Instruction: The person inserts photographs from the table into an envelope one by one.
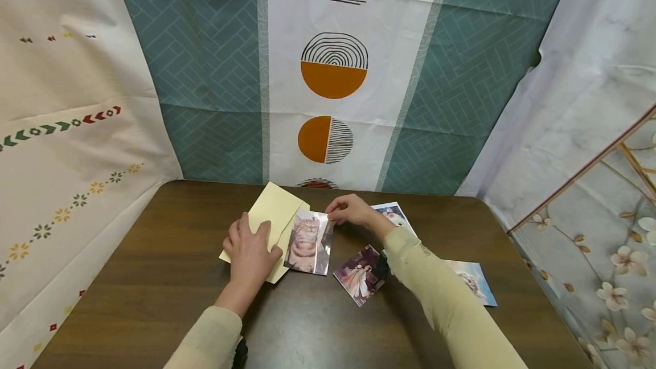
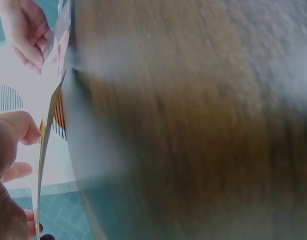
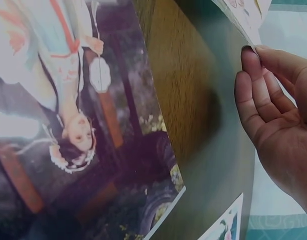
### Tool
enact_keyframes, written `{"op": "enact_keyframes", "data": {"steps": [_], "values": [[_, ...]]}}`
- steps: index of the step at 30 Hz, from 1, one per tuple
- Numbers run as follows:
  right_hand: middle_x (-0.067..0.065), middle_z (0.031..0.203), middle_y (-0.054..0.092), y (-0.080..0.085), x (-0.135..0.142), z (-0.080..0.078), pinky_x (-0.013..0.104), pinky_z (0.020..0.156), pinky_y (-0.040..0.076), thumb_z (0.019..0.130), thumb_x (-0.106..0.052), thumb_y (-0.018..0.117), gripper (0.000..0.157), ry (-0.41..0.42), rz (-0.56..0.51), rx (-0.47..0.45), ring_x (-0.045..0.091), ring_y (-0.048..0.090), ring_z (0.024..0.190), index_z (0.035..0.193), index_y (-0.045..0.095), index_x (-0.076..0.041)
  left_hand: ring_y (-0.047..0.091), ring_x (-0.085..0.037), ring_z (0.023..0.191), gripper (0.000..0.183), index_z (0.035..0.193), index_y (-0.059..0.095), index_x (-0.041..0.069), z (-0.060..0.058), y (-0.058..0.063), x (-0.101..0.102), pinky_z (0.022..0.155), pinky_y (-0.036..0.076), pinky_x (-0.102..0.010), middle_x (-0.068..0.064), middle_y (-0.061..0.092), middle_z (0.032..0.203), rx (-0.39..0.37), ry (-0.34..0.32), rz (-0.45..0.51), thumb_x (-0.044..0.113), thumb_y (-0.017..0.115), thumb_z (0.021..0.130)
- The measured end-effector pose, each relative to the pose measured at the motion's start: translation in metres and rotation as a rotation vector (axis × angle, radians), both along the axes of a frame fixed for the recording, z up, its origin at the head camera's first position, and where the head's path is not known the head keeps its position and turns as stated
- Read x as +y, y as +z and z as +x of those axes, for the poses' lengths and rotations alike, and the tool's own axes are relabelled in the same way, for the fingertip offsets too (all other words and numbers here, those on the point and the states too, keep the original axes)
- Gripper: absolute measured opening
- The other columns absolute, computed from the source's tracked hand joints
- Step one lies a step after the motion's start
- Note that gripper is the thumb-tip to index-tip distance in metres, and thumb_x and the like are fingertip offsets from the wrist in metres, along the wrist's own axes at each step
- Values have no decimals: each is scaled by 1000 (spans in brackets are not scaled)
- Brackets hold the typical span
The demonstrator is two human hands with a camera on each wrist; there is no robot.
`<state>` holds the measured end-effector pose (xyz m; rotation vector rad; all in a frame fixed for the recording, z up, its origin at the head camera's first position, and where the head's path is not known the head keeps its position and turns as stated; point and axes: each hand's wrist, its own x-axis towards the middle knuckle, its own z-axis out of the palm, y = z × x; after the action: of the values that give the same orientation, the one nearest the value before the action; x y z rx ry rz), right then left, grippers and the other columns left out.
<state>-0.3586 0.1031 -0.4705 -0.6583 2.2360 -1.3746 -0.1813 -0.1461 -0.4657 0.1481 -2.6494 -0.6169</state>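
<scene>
My left hand (image 1: 249,249) spreads over a pale yellow envelope (image 1: 277,205) and grips it, with the thumb on its right part and other fingers at its left edge. In the left wrist view the envelope (image 2: 46,135) appears edge-on, tilted and partly off the tabletop. My right hand (image 1: 353,210) pinches the upper right corner of a cat photo (image 1: 306,242) between thumb and fingertips. The photo's left side lies against the envelope's right opening; whether part of it is inside cannot be told. In the right wrist view the right hand (image 3: 278,95) holds the photo's edge.
On the brown table (image 1: 154,278), a photo of a figure in a long robe (image 1: 359,275) lies below the right forearm. Another photo (image 1: 393,215) is behind the right wrist, and a blue-edged animal photo (image 1: 474,282) is partly covered by the sleeve. Patterned curtains (image 1: 215,73) stand around the table.
</scene>
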Motion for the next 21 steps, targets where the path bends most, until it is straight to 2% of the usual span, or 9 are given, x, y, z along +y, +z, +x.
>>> {"op": "enact_keyframes", "data": {"steps": [9, 15, 21], "values": [[10, 84, 71, 2, -5, 1, 36, 70, 56, 87, -7, 69, 17, -15, -13, 27, 19, 68, 73, 101, 69, 1, 29, -48, 126, 49, 116, 64, 11, 0, 2, 3, 87, 28, -66, -29, 31, 143, 32, -2, 3, 24, 76, 71], [11, 85, 70, 5, -6, 0, 35, 71, 56, 87, -10, 69, 18, -55, -21, 57, 20, 67, 72, 101, 69, 0, 30, -47, 125, 49, 115, 65, 11, 0, 4, 5, 84, 30, -66, -28, 34, 142, 62, -1, 7, 26, 78, 70], [9, 86, 70, 6, -9, 1, 42, 77, 55, 86, -13, 71, 18, -108, -63, 61, 33, 68, 82, 100, 69, -2, 28, -48, 127, 50, 116, 64, 9, -1, 3, 8, 86, 29, -67, -29, 32, 143, 30, -8, 28, 28, 76, 72]]}}
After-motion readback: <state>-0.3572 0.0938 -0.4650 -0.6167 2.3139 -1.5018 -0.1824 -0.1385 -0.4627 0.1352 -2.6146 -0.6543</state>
